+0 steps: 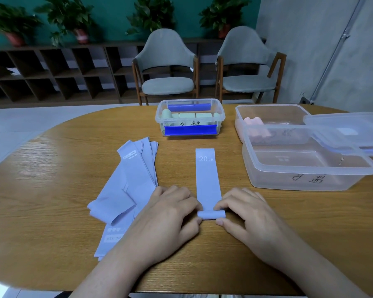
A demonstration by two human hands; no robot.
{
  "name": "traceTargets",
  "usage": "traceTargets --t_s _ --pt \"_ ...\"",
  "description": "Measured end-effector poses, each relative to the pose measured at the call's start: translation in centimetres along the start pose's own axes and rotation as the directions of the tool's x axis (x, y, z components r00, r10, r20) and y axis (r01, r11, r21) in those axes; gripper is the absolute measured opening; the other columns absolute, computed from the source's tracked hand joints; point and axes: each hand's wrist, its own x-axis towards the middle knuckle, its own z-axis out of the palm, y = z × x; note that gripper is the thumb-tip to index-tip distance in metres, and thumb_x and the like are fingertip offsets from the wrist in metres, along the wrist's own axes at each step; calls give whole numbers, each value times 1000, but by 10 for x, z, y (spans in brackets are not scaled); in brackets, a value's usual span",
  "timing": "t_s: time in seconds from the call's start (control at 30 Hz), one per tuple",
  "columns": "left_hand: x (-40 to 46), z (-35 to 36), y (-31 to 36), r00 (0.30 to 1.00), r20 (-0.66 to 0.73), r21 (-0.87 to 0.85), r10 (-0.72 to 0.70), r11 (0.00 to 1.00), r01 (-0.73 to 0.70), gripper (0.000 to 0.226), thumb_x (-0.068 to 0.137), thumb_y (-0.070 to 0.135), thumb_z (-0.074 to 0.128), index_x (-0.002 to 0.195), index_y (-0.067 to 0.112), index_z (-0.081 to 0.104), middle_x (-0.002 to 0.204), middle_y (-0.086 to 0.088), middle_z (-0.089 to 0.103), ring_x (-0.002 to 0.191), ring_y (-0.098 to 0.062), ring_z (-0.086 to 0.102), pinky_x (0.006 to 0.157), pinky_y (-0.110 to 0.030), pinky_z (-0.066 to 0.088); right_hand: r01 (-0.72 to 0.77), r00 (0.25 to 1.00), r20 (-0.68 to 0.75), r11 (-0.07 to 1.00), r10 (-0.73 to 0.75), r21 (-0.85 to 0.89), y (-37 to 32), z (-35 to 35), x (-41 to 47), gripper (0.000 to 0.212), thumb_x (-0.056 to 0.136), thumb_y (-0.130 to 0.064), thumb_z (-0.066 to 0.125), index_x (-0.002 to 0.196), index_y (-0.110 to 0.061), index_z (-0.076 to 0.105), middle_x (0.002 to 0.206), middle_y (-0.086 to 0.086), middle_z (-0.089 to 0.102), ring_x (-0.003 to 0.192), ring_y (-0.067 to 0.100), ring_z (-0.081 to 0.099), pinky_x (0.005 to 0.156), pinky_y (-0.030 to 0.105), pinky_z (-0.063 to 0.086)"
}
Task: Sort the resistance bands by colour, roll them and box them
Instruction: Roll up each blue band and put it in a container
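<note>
A lavender resistance band (207,175) marked 20 LB lies flat and lengthwise on the wooden table (52,160). Its near end is curled into a small roll (211,214). My left hand (170,216) pinches the roll's left end and my right hand (246,214) pinches its right end. A loose pile of several lavender bands (127,186) lies to the left, partly under my left forearm. A clear box (190,117) with blue clips holds pale green rolls. Pink rolls (256,127) sit in a clear box (267,110) at the right.
An empty clear box (306,166) with handwriting on its front stands at the right, nearer than the pink one. A clear lid (349,130) lies behind it. Two grey chairs (168,65) stand past the table's far edge.
</note>
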Motion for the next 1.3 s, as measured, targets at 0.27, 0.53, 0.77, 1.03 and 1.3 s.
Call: traceTargets --t_s 0.27,0.53,0.77,1.03,1.3 --pt "0 0 0 1000 2 -14 -4 1000 4 18 92 49 53 104 36 60 101 21 54 101 0 47 94 -25 32 3 1000 -8 1000 -3 1 -1 1 0 33 94 -54 40 106 -37 66 103 -26 48 105 -3 44 93 23 34" --pt "0 0 0 1000 17 -15 17 1000 -17 24 99 49 45 110 37 62 104 21 53 105 -2 48 96 -26 32 -8 1000 7 1000 8 3 -1 0 0 28 91 -56 43 104 -40 60 106 -28 48 108 -3 44 96 20 30" --pt "0 2 -2 1000 12 -5 9 1000 -9 24 91 53 54 109 39 62 103 23 52 104 2 46 94 -23 30 -5 1000 -9 1000 5 8 -1 0 -1 33 92 -55 42 105 -37 66 104 -27 48 106 -3 44 94 22 34" --pt "0 1 -1 1000 5 -11 26 1000 -26 23 95 51 51 109 38 64 103 21 53 104 -1 48 96 -26 32 -15 1000 18 1000 15 -10 -1 -1 0 28 90 -57 44 103 -39 60 106 -28 49 109 -2 45 97 23 33" --pt "0 0 0 1000 25 -8 12 1000 -12 20 93 52 53 106 39 59 103 23 51 104 3 44 96 -22 27 -16 1000 10 1000 16 -6 -2 -1 -1 32 92 -57 41 105 -38 64 106 -27 48 109 -2 44 97 21 31"
